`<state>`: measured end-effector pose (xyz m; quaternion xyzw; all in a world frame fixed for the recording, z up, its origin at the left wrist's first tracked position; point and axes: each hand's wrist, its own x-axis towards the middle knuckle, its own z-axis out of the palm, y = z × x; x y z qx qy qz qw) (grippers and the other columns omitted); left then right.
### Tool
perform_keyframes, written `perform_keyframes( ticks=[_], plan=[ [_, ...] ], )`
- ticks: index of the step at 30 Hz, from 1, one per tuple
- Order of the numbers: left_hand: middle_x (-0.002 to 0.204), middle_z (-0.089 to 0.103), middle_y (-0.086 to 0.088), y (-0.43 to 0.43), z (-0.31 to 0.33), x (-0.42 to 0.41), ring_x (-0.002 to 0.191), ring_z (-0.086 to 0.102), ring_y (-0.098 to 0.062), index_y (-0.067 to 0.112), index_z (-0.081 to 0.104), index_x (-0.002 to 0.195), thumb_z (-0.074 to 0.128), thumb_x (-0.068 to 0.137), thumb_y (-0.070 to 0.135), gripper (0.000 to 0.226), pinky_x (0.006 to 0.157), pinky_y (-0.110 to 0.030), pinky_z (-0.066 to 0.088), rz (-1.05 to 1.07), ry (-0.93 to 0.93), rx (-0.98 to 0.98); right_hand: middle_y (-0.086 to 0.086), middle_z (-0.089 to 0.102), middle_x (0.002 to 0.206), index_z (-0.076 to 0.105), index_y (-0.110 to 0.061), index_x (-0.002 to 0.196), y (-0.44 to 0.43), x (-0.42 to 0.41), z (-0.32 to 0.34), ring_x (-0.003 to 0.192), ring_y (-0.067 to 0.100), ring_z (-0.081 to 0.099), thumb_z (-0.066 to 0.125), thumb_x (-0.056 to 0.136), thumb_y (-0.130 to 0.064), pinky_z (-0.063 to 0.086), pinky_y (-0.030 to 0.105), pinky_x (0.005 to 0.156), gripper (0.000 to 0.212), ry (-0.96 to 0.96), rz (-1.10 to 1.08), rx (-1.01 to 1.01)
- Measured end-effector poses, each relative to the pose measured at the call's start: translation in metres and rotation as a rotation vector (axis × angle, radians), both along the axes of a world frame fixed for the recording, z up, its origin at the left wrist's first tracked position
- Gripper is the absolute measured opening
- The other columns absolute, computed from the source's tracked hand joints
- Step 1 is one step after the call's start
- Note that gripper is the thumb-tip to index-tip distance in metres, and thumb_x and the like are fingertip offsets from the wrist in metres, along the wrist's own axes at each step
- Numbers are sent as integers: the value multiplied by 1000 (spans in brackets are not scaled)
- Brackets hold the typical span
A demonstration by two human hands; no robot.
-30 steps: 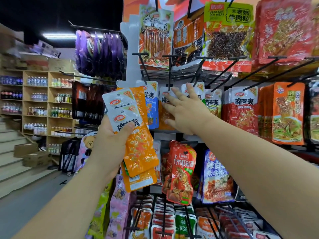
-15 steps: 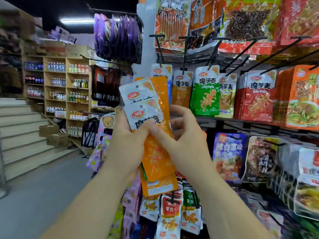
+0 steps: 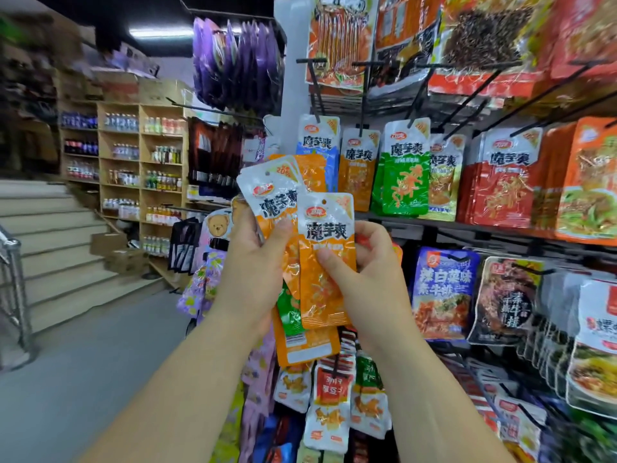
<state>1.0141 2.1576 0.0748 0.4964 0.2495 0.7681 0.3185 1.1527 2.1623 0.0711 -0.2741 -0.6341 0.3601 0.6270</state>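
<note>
Left hand [image 3: 253,275] grips a fan of orange-and-white foil snack pouches [image 3: 270,195], right hand [image 3: 370,282] pinches the front pouch [image 3: 329,225] onto it; gathering appears under way, not yet complete

A grey floor [image 3: 83,379] runs along the left of a snack rack [image 3: 434,225] that fills the right side, its black hooks [image 3: 312,60] hung with packets. Pale stairs [image 3: 50,235] climb at far left, with a metal railing [image 3: 13,279] near the left edge and cardboard boxes [image 3: 110,243] at their foot. Far behind, wooden shelves [image 3: 140,168] hold bottles. A strip light [image 3: 160,32] glows on the dark ceiling [image 3: 117,15]
</note>
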Motion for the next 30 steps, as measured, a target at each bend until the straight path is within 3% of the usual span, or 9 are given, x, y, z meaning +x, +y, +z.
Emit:
perform_keyframes(
  ticks=[3,5,12,14,17,21,25,27,30],
  plan=[
    [133,70,-2,7,2,-2,123,68,-28,27,57,137,61,102,25,35,101,-59,54,106,107,34,-11,75,101,52,-30,113,2,3,4,84,13,75,72,96,-17,64,39,69,29,-32,-38,-18],
    [131,71,0,12,6,-3,120,69,-26,32,60,133,62,99,29,34,99,-59,55,150,161,56,-7,73,102,51,-31,110,5,4,10,84,16,74,72,96,-18,63,48,72,28,-89,-85,-5],
    [117,75,5,28,39,-16,107,73,-22,32,58,132,54,108,13,30,89,-50,60,220,197,120,9,72,99,52,-35,104,11,26,57,67,21,63,63,93,-8,54,38,56,31,-76,-190,-3],
    [121,73,-4,33,51,-19,109,71,-30,34,59,130,58,106,20,28,91,-58,59,225,188,136,10,71,98,53,-36,105,14,35,79,68,21,59,62,92,-7,49,38,58,33,-106,-203,33],
    [127,71,3,39,65,-18,115,70,-23,31,56,137,56,107,19,33,96,-58,58,209,192,186,17,61,86,57,-32,112,28,42,114,67,23,51,58,94,-10,43,38,59,28,-67,-200,52],
    [124,72,6,50,69,-14,115,70,-22,32,54,139,56,107,18,35,97,-57,57,188,182,190,24,66,99,59,-17,109,54,36,147,69,22,50,53,106,-24,40,38,59,9,-135,-334,163],
    [116,73,1,59,63,-16,111,68,-37,47,61,117,59,104,25,25,91,-68,56,210,142,147,11,53,79,63,-6,107,74,25,164,68,21,42,49,109,-30,32,36,61,27,-183,-444,242],
    [117,73,2,61,62,-18,110,69,-34,44,61,120,56,107,20,27,91,-67,56,213,138,139,10,46,77,60,2,98,76,21,169,67,22,40,52,108,-30,30,38,63,35,-201,-468,274],
    [116,74,5,62,59,-20,110,70,-32,39,59,127,54,109,18,28,92,-64,58,183,136,133,6,40,71,48,-7,79,74,17,171,64,19,35,54,106,-27,28,36,60,34,-177,-442,328]
  ],
)
